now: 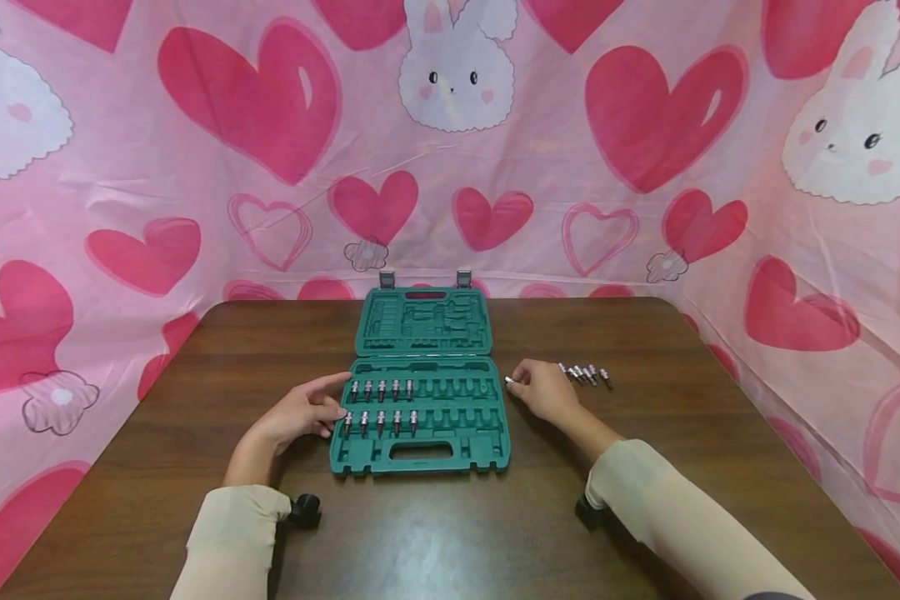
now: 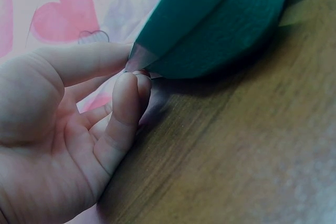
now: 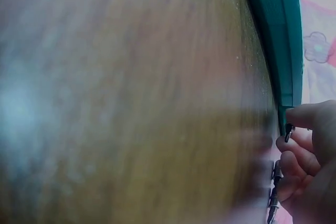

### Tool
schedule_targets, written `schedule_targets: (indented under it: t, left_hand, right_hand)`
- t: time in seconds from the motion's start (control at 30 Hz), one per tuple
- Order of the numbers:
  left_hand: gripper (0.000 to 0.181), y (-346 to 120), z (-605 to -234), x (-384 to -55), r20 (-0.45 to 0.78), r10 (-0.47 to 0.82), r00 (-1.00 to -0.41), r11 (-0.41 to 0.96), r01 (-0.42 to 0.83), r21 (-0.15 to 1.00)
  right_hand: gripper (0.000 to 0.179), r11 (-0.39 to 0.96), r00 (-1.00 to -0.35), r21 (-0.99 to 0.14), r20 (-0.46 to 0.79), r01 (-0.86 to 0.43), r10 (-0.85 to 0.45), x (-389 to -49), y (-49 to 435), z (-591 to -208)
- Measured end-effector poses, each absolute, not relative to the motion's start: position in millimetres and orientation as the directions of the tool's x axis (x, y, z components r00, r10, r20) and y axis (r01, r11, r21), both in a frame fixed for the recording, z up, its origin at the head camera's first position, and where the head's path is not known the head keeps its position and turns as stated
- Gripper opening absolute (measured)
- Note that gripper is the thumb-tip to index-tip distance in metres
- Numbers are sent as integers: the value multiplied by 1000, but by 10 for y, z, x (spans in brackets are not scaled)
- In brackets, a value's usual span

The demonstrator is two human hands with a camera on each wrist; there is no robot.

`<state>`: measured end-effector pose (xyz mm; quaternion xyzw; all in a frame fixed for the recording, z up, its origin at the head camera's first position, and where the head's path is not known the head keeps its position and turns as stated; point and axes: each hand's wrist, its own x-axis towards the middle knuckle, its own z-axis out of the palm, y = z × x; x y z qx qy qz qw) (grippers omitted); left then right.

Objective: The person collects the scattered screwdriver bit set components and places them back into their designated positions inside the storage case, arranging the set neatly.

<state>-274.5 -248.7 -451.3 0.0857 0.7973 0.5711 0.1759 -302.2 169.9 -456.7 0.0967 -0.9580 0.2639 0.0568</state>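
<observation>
Nearest to the viewer, a person's two pale cream sleeves [image 1: 232,537] reach in over a dark brown wooden table [image 1: 420,542], with a small black device [image 1: 304,512] at each cuff. Just beyond, the left hand [image 1: 296,414] is at the left side of an open green plastic case [image 1: 420,465]. Its thumb and fingers hold the case by its edge, the index finger stretched toward the far end of the tray; the left wrist view shows thumb and fingertips meeting at the case's corner.

Across the tray run two rows of slots. Five silver-topped bits [image 1: 380,423] sit in the left half of the nearer row, and five more bits [image 1: 382,390] in the left half of the farther one. A handle opening is in the near edge.

To the right of the tray, the right hand [image 1: 543,392] pinches one small bit [image 1: 509,380] between thumb and fingers, just beside the case wall. Past that hand, a cluster of loose bits [image 1: 585,375] lies on the table.

Farther back, the case's lid [image 1: 423,346] is folded open, two gray latches [image 1: 462,280] at its far edge. Behind everything hangs a pink cloth [image 1: 435,200] printed with red hearts and white rabbits.
</observation>
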Motion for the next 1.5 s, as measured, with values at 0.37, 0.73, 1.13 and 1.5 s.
schedule_targets:
  t: [0.37, 0.73, 1.13, 1.5]
  left_hand:
    - [64, -2494, -4522, -2751, -189, 330, -925, 337, -72, 939]
    - [65, -2493, -4524, -2747, -194, 328, -924, 334, -79, 939]
    - [66, -2487, -4498, -2734, -177, 346, -921, 317, -63, 946]
    - [67, -2489, -4507, -2742, -176, 359, -917, 319, -57, 946]
  right_hand:
    - [13, 777, -961, -577, 246, -251, -128, -3010, 1661, -4569]
    - [19, 704, -932, -627, 329, -334, -148, -2996, 1603, -4570]
    - [25, 686, -882, -569, 397, -454, -253, -3020, 1591, -4611]
    - [18, 618, -916, -681, 348, -393, -200, -3001, 1548, -4590]
